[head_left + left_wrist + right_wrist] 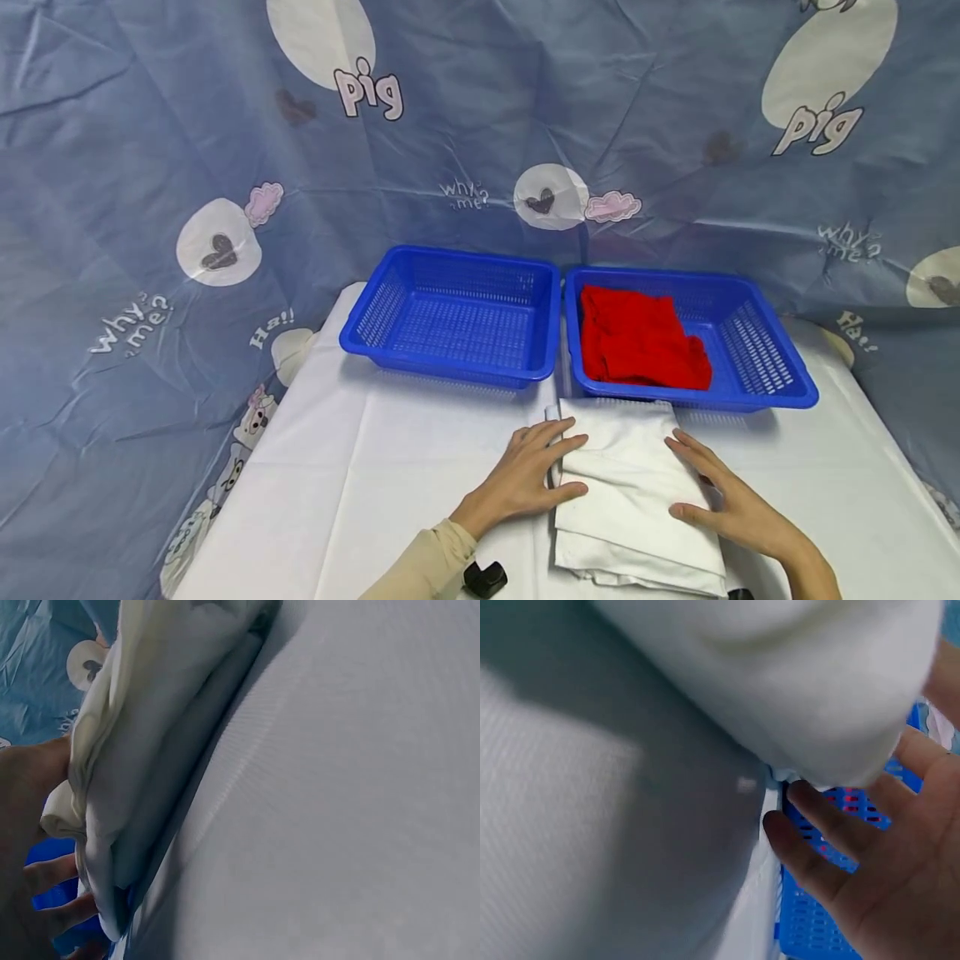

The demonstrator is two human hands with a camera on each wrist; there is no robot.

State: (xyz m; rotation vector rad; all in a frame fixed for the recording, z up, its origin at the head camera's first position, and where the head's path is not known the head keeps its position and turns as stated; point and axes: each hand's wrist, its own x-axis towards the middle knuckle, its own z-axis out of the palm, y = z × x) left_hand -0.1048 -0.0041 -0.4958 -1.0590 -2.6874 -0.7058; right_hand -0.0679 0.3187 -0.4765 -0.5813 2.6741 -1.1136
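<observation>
1. Folded white cloth: lies flat on the white table, near the front edge and just in front of the right basket. Its layers show as stacked edges at the near end.
2. Left hand: rests on the left edge of the cloth, fingers straight and spread, thumb lying across the fabric. It grips nothing. In the left wrist view the cloth bulges beside the fingers.
3. Right hand: lies along the right edge of the cloth, fingers extended and flat, thumb on the fabric. It too holds nothing. In the right wrist view the open fingers sit under the overhanging cloth.
4. Right basket: blue, slotted, just behind the cloth; it contains a folded red cloth set toward its left side.
5. Left basket: blue, of the same kind, side by side with the right one.
6. Backdrop: a blue-grey printed sheet hanging behind and beside the table.
7. Black strap piece: beside the left sleeve, at the table's front edge.
</observation>
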